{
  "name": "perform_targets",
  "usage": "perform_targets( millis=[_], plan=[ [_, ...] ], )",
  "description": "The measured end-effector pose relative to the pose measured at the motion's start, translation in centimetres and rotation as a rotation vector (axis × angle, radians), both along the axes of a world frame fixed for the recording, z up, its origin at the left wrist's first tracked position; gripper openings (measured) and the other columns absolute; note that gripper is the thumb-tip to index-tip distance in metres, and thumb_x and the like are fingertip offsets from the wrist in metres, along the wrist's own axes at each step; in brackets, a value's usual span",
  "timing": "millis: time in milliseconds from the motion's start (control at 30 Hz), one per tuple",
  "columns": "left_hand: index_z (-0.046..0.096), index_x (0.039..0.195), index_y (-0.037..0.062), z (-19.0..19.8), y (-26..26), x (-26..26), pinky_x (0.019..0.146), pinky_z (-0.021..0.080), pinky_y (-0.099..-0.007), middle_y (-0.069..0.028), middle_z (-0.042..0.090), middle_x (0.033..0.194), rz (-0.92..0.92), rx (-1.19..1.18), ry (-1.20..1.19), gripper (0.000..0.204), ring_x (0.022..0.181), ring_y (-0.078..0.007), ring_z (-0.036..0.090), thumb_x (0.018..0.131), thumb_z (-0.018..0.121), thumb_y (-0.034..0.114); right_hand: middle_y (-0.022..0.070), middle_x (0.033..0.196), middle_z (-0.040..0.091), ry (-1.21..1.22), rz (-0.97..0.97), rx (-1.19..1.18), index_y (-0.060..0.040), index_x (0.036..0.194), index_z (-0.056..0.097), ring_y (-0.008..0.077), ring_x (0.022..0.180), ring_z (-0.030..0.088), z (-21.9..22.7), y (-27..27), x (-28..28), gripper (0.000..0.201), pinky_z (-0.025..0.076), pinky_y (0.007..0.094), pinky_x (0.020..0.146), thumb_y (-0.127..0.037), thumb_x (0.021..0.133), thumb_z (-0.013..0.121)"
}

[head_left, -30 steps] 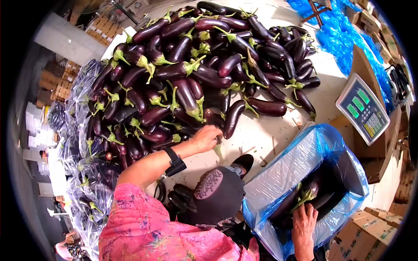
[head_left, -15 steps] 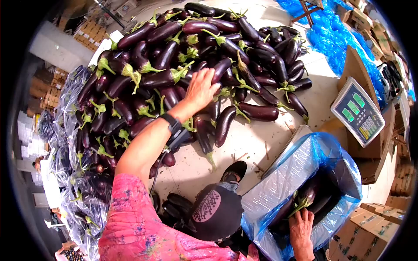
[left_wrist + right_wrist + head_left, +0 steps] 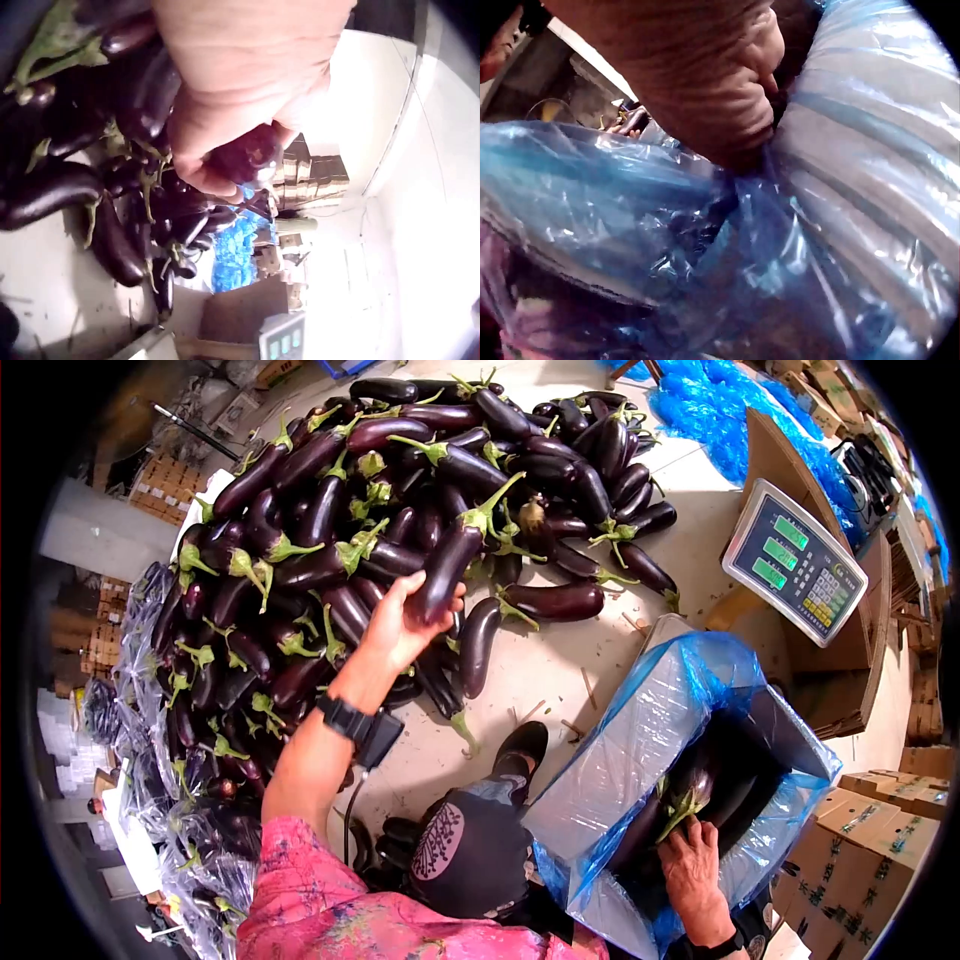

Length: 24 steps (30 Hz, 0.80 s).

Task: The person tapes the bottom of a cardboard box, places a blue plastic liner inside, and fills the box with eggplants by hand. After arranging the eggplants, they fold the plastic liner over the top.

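Raised over the near edge of a large eggplant pile (image 3: pixel 300 570), my left hand (image 3: pixel 398 628) grips one dark purple eggplant (image 3: pixel 447 572) near its blunt end, green stem pointing up and away. The left wrist view shows fingers and thumb of this hand (image 3: pixel 240 75) around the eggplant's rounded end (image 3: pixel 259 156). Inside a box lined with blue plastic (image 3: pixel 640 725), my right hand (image 3: pixel 692 865) rests on eggplants (image 3: pixel 697 772) beside a green stem. In the right wrist view the liner (image 3: pixel 780 247) surrounds the hand (image 3: pixel 697 75), and its fingertips are hidden.
A digital scale (image 3: pixel 795 560) stands beyond the box, by open cardboard (image 3: pixel 850 685). Blue plastic (image 3: pixel 700 420) lies at the back. Bagged eggplants (image 3: pixel 215 850) line the left side. Closed cartons (image 3: pixel 850 850) stand at the right. A dark shoe (image 3: pixel 522 748) is between pile and box.
My left hand moved from the pile's near edge up onto the pile, took hold of an eggplant and lifted it back toward me. My right hand stayed in the box. The head view shifted.
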<state>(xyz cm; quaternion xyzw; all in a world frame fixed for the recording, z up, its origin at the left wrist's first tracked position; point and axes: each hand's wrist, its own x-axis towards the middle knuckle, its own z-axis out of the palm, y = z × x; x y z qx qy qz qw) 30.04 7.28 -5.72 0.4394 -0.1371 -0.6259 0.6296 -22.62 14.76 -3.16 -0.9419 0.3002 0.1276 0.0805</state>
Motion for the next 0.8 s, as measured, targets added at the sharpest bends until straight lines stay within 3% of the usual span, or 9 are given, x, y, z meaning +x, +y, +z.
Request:
perform_targets(
  millis=[67, 133, 200, 367, 500, 600, 633, 733, 800],
  plan=[
    [0.049, 0.135, -0.006, 2.1, 3.0, -2.7, 0.089, 0.058, -0.0424, -0.024, 0.061, 0.126, 0.01, -0.035, 0.12, 0.057, 0.11, -0.0339, 0.064, 0.098, 0.055, 0.038, 0.0133, 0.112, 0.061, -0.013, 0.003, -0.01, -0.0036, 0.093, 0.071, 0.0336, 0.123, 0.048, 0.1, 0.1, 0.0, 0.021, 0.036, 0.048, 0.103, -0.011, 0.075, 0.062],
    [0.048, 0.135, -0.0064, 3.9, 4.7, -5.0, 0.091, 0.057, -0.0443, -0.024, 0.061, 0.126, -0.088, -0.175, 0.232, 0.064, 0.112, -0.0338, 0.064, 0.1, 0.053, 0.046, 0.0142, 0.111, 0.061, -0.013, 0.0, -0.025, -0.0029, 0.092, 0.07, 0.0341, 0.123, 0.048, -0.1, 0.3, 0.0, 0.02, 0.036, 0.0484, 0.103, -0.01, 0.075, 0.061],
    [0.047, 0.137, -0.0047, 3.6, 4.8, -5.1, 0.093, 0.056, -0.0457, -0.0244, 0.061, 0.126, -0.163, -0.121, 0.275, 0.066, 0.112, -0.0352, 0.064, 0.102, 0.043, 0.052, 0.016, 0.111, 0.061, -0.05, -0.003, -0.043, -0.0011, 0.092, 0.07, 0.0349, 0.122, 0.049, -0.1, 0.6, 0.0, 0.02, 0.036, 0.0492, 0.104, -0.01, 0.076, 0.06],
    [0.051, 0.134, -0.0021, 7.1, 5.2, -7.6, 0.094, 0.054, -0.0347, -0.012, 0.064, 0.119, -0.16, -0.13, -0.301, 0.062, 0.109, -0.0211, 0.063, 0.087, 0.072, 0.034, 0.0175, 0.116, 0.061, -0.082, -0.012, -0.089, 0.0007, 0.098, 0.07, 0.0354, 0.126, 0.048, -0.1, 1.0, -0.4, 0.025, 0.035, 0.0495, 0.108, -0.01, 0.078, 0.06],
    [0.048, 0.132, -0.0008, 10.0, 5.9, -9.0, 0.097, 0.049, -0.033, -0.0096, 0.061, 0.117, -0.257, -0.068, -0.6, 0.063, 0.105, -0.0198, 0.063, 0.079, 0.076, 0.016, 0.0174, 0.12, 0.06, -0.03, -0.015, -0.077, 0.0002, 0.102, 0.071, 0.0354, 0.13, 0.046, -0.1, 1.3, -0.4, 0.028, 0.033, 0.0489, 0.11, -0.011, 0.079, 0.06],
    [0.045, 0.13, -0.0007, 11.0, 6.4, -9.6, 0.096, 0.05, -0.0366, -0.0113, 0.061, 0.112, -0.186, -0.039, -0.391, 0.062, 0.105, -0.0219, 0.064, 0.079, 0.076, 0.016, 0.0169, 0.122, 0.059, -0.033, -0.046, -0.054, -0.0005, 0.105, 0.07, 0.0355, 0.129, 0.046, -0.1, 1.4, -0.2, 0.03, 0.034, 0.0492, 0.11, -0.01, 0.078, 0.061],
    [0.044, 0.128, -0.0008, 11.1, 6.4, -9.1, 0.092, 0.052, -0.0384, -0.0116, 0.061, 0.106, -0.198, -0.006, -0.347, 0.061, 0.103, -0.0236, 0.065, 0.079, 0.075, 0.017, 0.0176, 0.12, 0.059, -0.06, -0.037, -0.086, -0.0004, 0.097, 0.068, 0.036, 0.127, 0.047, -0.3, 1.4, -0.2, 0.025, 0.034, 0.0502, 0.109, -0.009, 0.076, 0.06],
    [0.046, 0.135, -0.0001, 8.8, 7.4, -7.9, 0.092, 0.056, -0.0405, -0.0146, 0.063, 0.113, -0.106, -0.041, -0.244, 0.067, 0.1, -0.0244, 0.066, 0.088, 0.074, 0.038, 0.018, 0.12, 0.059, -0.083, -0.053, -0.101, -0.0006, 0.096, 0.069, 0.0363, 0.127, 0.047, -0.9, 1.6, -0.2, 0.024, 0.034, 0.0507, 0.109, -0.008, 0.075, 0.06],
    [0.047, 0.138, -0.0001, 8.3, 7.9, -7.3, 0.095, 0.054, -0.0426, -0.0149, 0.063, 0.114, -0.025, -0.033, 0.079, 0.06, 0.101, -0.0263, 0.066, 0.097, 0.062, 0.041, 0.0184, 0.118, 0.059, -0.093, -0.06, -0.088, -0.0004, 0.095, 0.069, 0.0369, 0.127, 0.047, -1.0, 1.6, -0.3, 0.023, 0.034, 0.0514, 0.108, -0.008, 0.074, 0.061]
  ],
)
